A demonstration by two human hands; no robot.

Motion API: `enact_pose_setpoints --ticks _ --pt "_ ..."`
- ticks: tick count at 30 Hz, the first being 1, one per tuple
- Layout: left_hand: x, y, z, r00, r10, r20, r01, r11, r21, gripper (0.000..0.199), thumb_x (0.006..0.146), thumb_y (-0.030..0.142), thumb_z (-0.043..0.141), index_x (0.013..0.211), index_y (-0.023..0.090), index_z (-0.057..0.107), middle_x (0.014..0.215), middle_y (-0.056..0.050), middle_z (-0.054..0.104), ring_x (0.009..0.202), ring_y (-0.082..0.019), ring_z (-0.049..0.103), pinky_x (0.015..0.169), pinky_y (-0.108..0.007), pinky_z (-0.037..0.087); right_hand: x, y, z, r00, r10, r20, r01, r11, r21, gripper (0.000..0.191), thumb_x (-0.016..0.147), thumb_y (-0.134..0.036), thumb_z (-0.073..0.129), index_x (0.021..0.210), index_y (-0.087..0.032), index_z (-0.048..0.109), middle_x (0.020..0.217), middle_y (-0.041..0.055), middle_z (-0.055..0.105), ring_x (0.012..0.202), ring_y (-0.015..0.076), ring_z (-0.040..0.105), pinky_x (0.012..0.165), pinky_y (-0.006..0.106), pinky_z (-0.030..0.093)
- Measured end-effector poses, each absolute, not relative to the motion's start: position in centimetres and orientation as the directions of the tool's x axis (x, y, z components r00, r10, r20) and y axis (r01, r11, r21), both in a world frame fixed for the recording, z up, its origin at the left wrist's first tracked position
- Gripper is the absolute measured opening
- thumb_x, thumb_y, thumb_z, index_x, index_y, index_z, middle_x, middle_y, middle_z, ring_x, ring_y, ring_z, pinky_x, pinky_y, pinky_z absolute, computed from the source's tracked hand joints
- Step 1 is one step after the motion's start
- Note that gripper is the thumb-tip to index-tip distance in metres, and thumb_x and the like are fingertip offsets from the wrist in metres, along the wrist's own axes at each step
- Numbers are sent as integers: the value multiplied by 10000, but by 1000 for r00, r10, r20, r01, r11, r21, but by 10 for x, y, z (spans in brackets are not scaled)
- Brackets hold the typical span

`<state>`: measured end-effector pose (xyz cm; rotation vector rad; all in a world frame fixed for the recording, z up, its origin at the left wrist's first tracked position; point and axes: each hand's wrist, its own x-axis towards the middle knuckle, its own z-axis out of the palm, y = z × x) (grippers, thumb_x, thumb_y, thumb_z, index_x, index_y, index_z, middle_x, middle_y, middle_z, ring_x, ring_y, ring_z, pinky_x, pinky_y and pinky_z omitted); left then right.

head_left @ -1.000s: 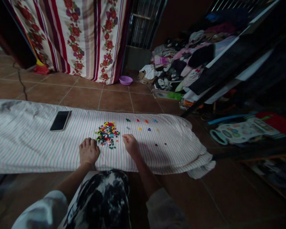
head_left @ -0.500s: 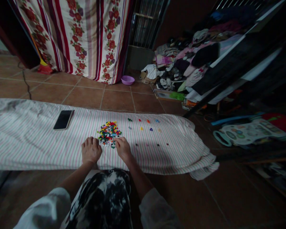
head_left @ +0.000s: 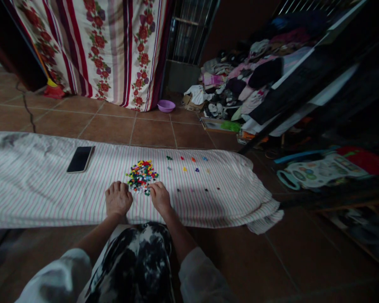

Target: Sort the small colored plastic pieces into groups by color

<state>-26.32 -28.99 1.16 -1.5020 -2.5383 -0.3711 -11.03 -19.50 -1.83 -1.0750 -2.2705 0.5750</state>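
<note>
A heap of small multicoloured pieces (head_left: pixel 142 173) lies on the striped cloth (head_left: pixel 91 198) in front of me; their exact kind is too small to tell. My left hand (head_left: pixel 118 198) rests palm down at the heap's near left, its fingers slightly bent and nothing seen in them. At the near right edge of the heap, my right hand (head_left: pixel 159 197) has thumb and fingertips drawn together among the pieces. What is between those fingertips is hidden. Right of the heap, small single-colour groups sit in rows, among them green pieces (head_left: pixel 169 158), orange pieces (head_left: pixel 193 159) and dark blue pieces (head_left: pixel 197 170).
A phone (head_left: pixel 81 159) lies on the cloth to the left. Beyond are a striped floral curtain (head_left: pixel 113 54), a purple basin (head_left: pixel 166 106) and a red broom (head_left: pixel 53 90). Piled clothes (head_left: pixel 233 84) and a toy-like panel (head_left: pixel 316 171) are on the right.
The whole view has shifted slightly, so things appear a little further left. Both hands stay by the heap, the right fingertips still at its near right edge.
</note>
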Motion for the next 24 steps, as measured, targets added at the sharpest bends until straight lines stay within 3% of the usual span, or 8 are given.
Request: enact_pose_setpoints --ticks 14,19,24 --pt "-264 -290 10 -471 835 285 881 462 101 220 823 241 406 944 164 573 1021 -126 554 1010 -279 462 798 -406 329 -107 -201 -19 -464 799 382 494 592 -637 298 886 -157 423 1048 -214 666 987 60 652 973 170 590 892 284 467" --pt "-264 -290 10 -472 835 283 880 463 101 212 825 246 413 944 167 569 1026 -120 554 1027 -279 463 814 -404 331 -106 -197 -21 -324 857 400 519 515 -682 317 896 -201 402 1112 -191 634 1004 79 663 958 177 598 879 293 462" --pt "-264 -290 10 -469 835 286 882 456 115 206 819 235 419 937 163 572 1033 -127 554 1040 -280 465 815 -403 331 -112 -193 -24 -210 920 331 633 386 -671 319 869 -220 439 1108 -150 637 900 87 660 873 191 594 826 293 462"
